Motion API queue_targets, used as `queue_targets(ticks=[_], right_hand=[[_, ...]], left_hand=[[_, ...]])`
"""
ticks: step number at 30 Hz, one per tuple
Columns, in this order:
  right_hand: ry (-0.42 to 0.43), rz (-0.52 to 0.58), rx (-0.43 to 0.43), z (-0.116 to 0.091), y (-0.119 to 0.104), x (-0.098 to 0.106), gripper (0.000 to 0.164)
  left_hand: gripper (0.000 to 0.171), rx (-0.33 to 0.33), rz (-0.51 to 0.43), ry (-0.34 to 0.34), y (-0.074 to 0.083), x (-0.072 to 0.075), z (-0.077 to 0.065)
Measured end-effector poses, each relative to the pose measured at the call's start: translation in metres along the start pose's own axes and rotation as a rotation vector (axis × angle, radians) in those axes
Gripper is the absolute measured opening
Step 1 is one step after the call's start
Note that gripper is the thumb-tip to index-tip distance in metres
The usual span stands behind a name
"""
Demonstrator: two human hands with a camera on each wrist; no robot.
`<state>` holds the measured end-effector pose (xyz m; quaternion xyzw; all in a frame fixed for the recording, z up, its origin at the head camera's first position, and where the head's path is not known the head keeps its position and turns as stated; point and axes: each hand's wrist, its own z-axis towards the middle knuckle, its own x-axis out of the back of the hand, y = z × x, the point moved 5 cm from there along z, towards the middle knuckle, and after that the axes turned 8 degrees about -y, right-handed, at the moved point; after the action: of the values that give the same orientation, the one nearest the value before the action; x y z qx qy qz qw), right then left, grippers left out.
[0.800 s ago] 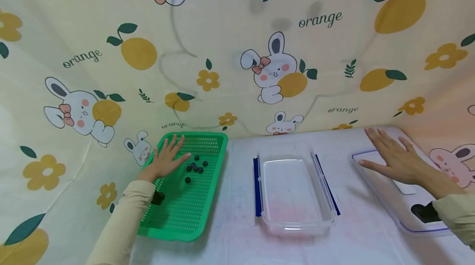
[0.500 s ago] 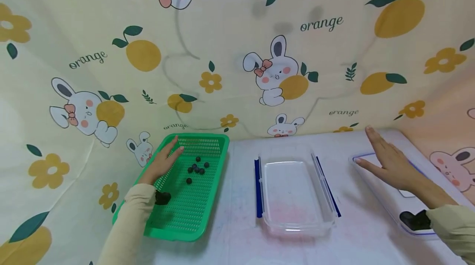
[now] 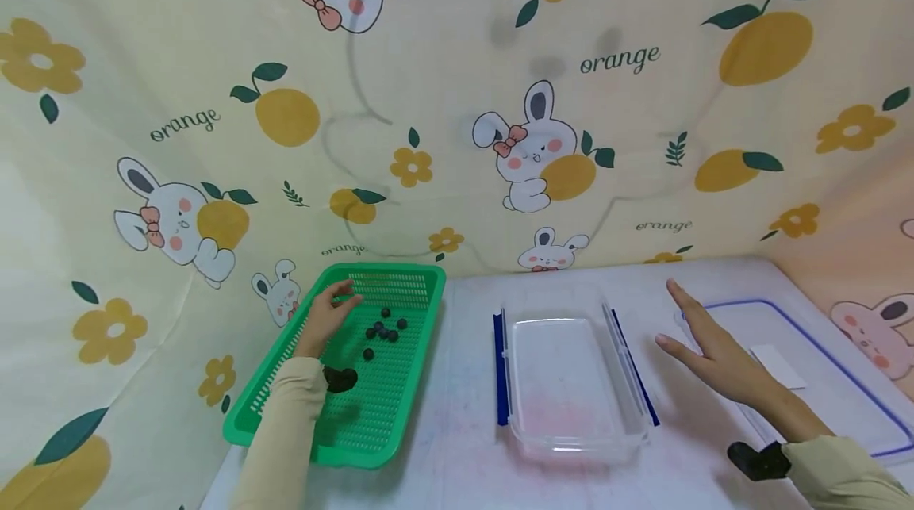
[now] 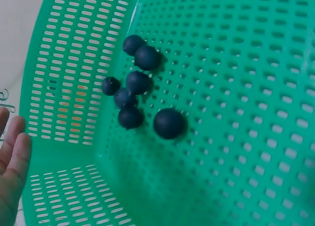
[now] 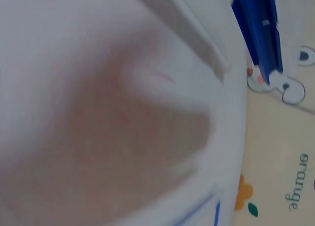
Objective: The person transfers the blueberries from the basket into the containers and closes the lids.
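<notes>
Several blueberries lie loosely grouped on the floor of a green perforated basket. Above the basket's left side, my left hand hovers with fingers bent forward and holds nothing. In the left wrist view some of its fingers show at the left edge, apart from the berries. My right hand is raised over the table between a clear box and its lid, with its fingers straight and nothing held. Only blurred skin and shadow show near it in the right wrist view.
The clear plastic box stands open-topped in the middle, with blue clips folded out along its sides. A clear lid with a blue seal lies at the right. Behind rises a printed cloth.
My left hand has drawn its spread fingers together and bent them over the basket. The right hand has shifted left, away from the lid towards the box. The view has tilted slightly.
</notes>
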<state>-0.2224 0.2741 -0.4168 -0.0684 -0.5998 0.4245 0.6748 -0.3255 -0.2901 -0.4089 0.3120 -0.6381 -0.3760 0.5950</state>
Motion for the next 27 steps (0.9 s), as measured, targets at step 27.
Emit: queue_targets(ticks=[27], right_hand=[[-0.129, 0.239, 0.066, -0.016, -0.017, -0.074, 0.090]], left_hand=[[0.035, 0.242, -0.045, -0.048, -0.054, -0.035, -0.009]])
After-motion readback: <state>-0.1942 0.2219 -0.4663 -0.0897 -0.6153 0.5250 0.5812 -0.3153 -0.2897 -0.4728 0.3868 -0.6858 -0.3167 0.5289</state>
